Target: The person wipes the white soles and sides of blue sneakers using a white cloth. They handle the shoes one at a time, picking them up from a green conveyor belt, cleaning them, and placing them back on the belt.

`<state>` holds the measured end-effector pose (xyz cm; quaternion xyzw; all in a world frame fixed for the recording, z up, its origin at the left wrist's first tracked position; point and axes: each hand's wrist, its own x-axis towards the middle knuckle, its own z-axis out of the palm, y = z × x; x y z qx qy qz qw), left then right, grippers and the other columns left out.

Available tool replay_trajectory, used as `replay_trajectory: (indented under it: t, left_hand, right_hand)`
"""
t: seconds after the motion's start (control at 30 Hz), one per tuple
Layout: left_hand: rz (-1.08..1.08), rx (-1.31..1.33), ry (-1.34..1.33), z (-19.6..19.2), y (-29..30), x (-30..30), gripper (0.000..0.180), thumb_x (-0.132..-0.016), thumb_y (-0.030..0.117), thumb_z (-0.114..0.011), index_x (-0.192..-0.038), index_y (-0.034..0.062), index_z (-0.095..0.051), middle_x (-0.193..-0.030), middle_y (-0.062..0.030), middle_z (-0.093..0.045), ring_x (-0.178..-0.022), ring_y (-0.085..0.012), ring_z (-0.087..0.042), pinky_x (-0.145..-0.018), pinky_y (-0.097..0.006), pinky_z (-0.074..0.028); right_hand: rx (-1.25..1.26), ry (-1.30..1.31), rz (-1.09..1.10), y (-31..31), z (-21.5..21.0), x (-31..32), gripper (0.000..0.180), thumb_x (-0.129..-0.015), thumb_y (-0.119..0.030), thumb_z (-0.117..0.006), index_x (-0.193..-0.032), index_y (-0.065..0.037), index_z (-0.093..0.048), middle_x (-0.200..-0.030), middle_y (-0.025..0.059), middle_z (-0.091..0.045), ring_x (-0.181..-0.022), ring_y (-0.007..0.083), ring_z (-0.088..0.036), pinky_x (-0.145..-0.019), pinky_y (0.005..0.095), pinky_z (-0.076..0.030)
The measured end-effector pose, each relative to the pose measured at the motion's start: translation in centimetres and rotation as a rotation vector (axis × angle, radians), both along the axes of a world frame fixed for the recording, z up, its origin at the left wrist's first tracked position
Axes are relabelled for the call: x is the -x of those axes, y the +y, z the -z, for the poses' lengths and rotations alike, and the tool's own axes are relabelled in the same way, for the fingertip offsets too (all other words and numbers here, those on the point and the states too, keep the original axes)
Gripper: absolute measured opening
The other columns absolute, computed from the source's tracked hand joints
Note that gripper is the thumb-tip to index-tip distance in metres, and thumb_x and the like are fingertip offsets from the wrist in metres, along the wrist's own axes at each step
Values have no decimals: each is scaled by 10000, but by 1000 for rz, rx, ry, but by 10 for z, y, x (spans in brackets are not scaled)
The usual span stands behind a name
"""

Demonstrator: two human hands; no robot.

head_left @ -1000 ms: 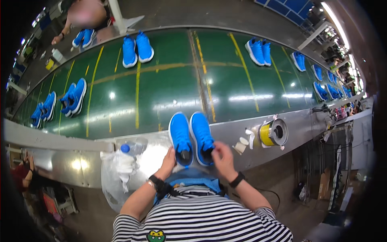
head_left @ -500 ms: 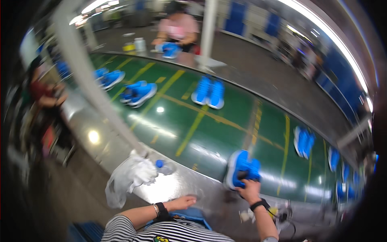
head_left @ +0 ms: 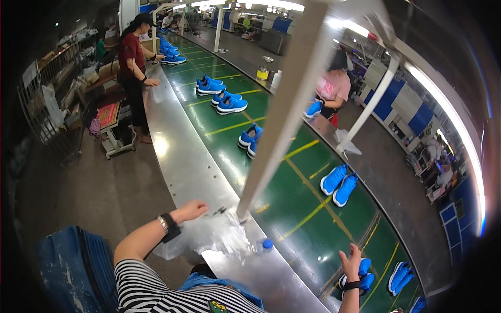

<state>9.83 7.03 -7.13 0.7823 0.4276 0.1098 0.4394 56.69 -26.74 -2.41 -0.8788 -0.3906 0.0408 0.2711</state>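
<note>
My right hand is raised with its thumb and fingers apart, holding nothing. Just beside and partly behind it, a pair of blue sneakers with white soles sits on the green conveyor belt. Over the metal ledge on the left, my left hand has its fingers curled in, with nothing seen in them. Below that hand lies a heap of white cloth and clear plastic. A bottle with a blue cap is close to the heap.
More blue sneakers stand in pairs along the belt. A pale post rises from the metal ledge and blocks part of the belt. One person stands at far left; another handles a blue shoe across the belt. A blue crate is lower left.
My right hand has let go of the pair of sneakers and opened. My view has swung left, showing more of the belt. My left hand has moved out over the ledge, beyond the cloth heap.
</note>
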Motion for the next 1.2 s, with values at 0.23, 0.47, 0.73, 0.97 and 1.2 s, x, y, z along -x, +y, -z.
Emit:
replay_trajectory:
  t: [0.23, 0.47, 0.73, 0.97, 1.2]
  left_hand:
    - [207, -357, 135, 10, 161, -100, 379, -773, 167, -519, -1149, 121, -516, -1008, -208, -484, -982, -366, -455, -846, -427, -397]
    - [209, -537, 378, 21, 227, -196, 319, -867, 237, -431, -1171, 215, -524, -1307, -189, -288, -1238, -389, -221, -945, -611, -213]
    - [291, -552, 650, 45, 297, -268, 299, -792, 228, -522, -1074, 279, -608, -1247, -217, -432, -1202, -415, -331, -994, -628, -37]
    - [444, -805, 549, 66, 290, -258, 326, -649, 374, -678, -944, 235, -664, -1003, -134, -578, -1034, -307, -490, -977, -511, -202]
    - [459, -747, 209, -7, 216, -160, 445, -544, 333, -752, -945, 164, -657, -1009, -170, -555, -1024, -322, -481, -930, -464, -291]
  right_hand:
    - [-671, 302, -488, 210, -136, 210, 616, -656, -91, -749, -1175, -1, -429, -1126, 135, -493, -1048, 222, -493, -877, 329, -405]
    - [-814, 177, -417, 259, -133, 252, 442, -690, -99, -699, -1038, 22, -454, -1009, 156, -471, -878, 242, -534, -741, 358, -483]
    - [-934, 71, -483, 265, -121, 254, 621, -693, -314, -723, -1087, -49, -322, -961, 108, -438, -796, 205, -503, -674, 326, -464]
    - [-836, 203, -559, 268, -124, 251, 591, -652, -178, -747, -1112, -92, -386, -929, 92, -498, -815, 201, -534, -675, 328, -474]
    - [-766, -164, -501, 260, -120, 246, 305, -725, -136, -681, -965, -19, -532, -900, 118, -528, -830, 253, -539, -767, 364, -427]
